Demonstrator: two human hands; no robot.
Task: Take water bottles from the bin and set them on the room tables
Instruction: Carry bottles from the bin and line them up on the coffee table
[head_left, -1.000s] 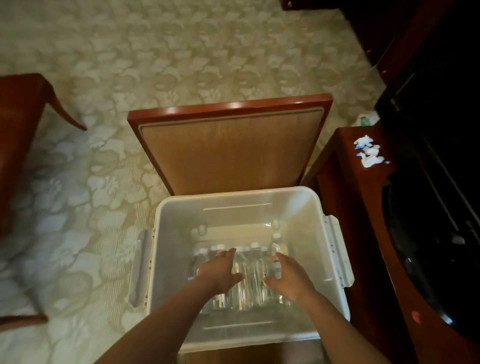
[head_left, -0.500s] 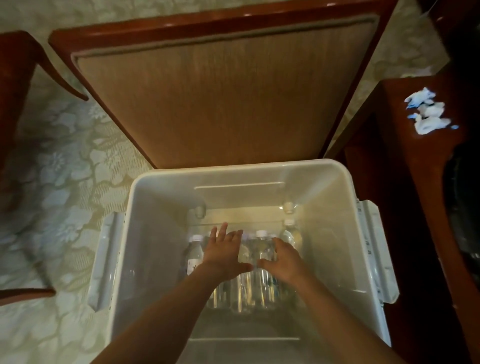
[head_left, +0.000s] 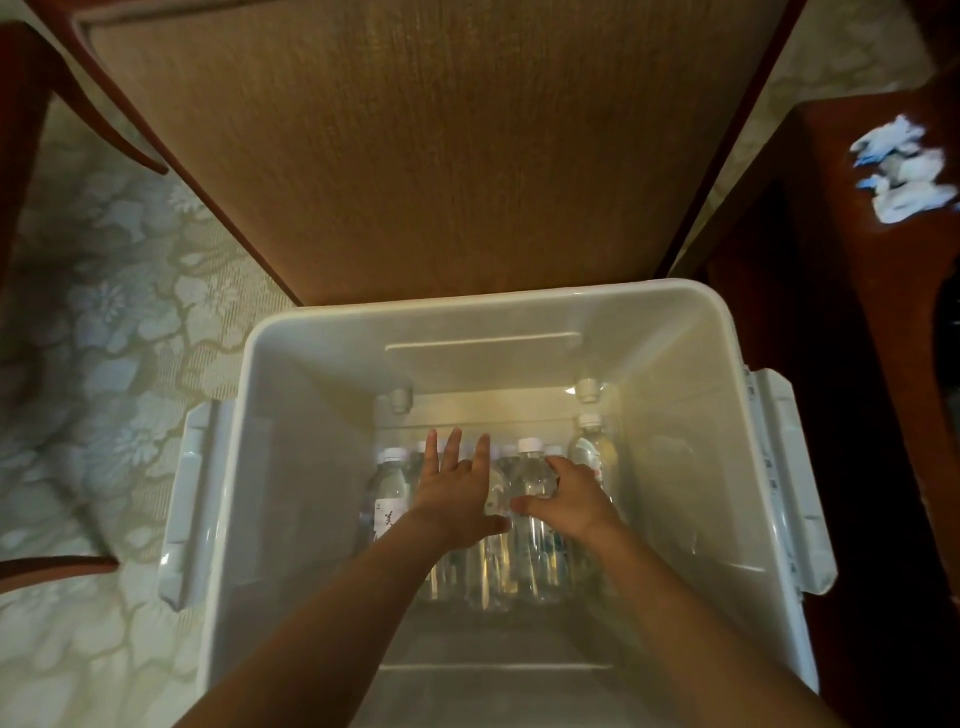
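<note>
A deep white plastic bin (head_left: 291, 467) sits below me with several clear water bottles (head_left: 387, 493) lying side by side on its bottom, white caps pointing away. My left hand (head_left: 454, 493) reaches down over the middle bottles with straight, spread fingers. My right hand (head_left: 569, 501) curls its fingers and thumb round one clear bottle (head_left: 532, 475) just below its cap. Another bottle (head_left: 592, 447) lies at the far right of the row.
A wooden table top (head_left: 441, 156) with a reddish frame stands just beyond the bin. Dark red furniture (head_left: 857, 312) on the right carries crumpled white paper (head_left: 904, 176). A chair arm (head_left: 104, 119) shows at left above the patterned carpet (head_left: 104, 364).
The view has moved closer over the bin. Both hands have reached deeper; my right hand's fingers have curled round a bottle, while my left hand's fingers have spread.
</note>
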